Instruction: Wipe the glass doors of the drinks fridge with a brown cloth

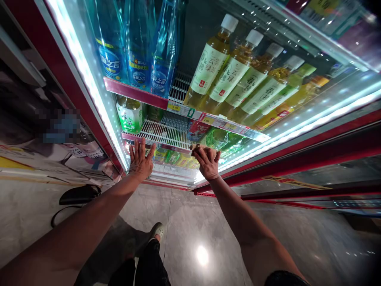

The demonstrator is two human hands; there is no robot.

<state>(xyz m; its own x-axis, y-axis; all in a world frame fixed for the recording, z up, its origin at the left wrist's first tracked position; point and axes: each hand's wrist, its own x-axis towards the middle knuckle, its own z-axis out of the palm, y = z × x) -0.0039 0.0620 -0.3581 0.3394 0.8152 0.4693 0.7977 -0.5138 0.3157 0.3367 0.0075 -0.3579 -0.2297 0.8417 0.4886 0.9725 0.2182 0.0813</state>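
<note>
My left hand [141,161] is open, its fingers spread against the front edge of a lower shelf [162,133] in the lit drinks cooler. Just above it stands a green-labelled tea bottle [130,115]. Farther right, my right hand [209,162] bends its fingers over a crumpled tan-brown cloth [195,147] at the same shelf's front edge. Much of the cloth is hidden under the hand, so its full shape does not show. Beyond my right hand lie a red pack [196,129] and green bottles [218,138].
Blue bottles [137,63] and white-capped tea bottles [210,67] line the upper shelf with its price strip [208,118]. An open red-framed door [297,149] flanks the right. On the grey floor [184,234], a black bag [80,194] lies at left.
</note>
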